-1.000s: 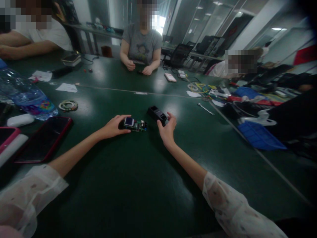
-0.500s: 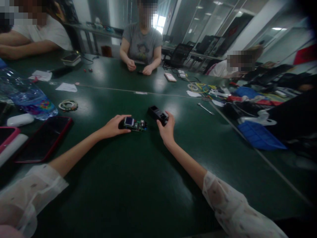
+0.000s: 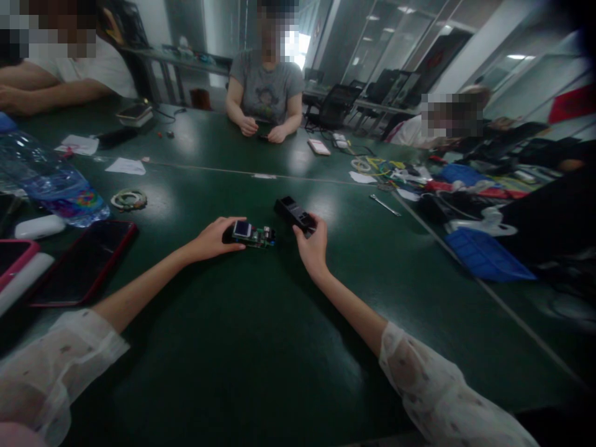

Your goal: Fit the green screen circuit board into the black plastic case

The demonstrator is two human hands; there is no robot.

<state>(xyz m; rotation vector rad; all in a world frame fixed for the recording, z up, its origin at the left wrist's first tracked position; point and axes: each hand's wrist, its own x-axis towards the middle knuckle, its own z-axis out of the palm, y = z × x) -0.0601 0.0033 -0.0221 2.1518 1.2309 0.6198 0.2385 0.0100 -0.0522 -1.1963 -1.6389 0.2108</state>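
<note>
My left hand grips a green circuit board by its left end, thumb on the near side and fingers on the far side. A small square screen sits on the board, and small parts stand at its right end. In my right hand is a black plastic case, long and box-shaped, with a window opening at its far end. My thumb and fingers hold the case's near end. Board and case are a short gap apart, over the green table.
At left lie a water bottle, a phone, a white case and a cable coil. To the right are a wrench, a blue tray and tangled cables. A person sits opposite.
The black case in my right hand has shifted very slightly to the left. My left hand and the circuit board have stayed almost still.
</note>
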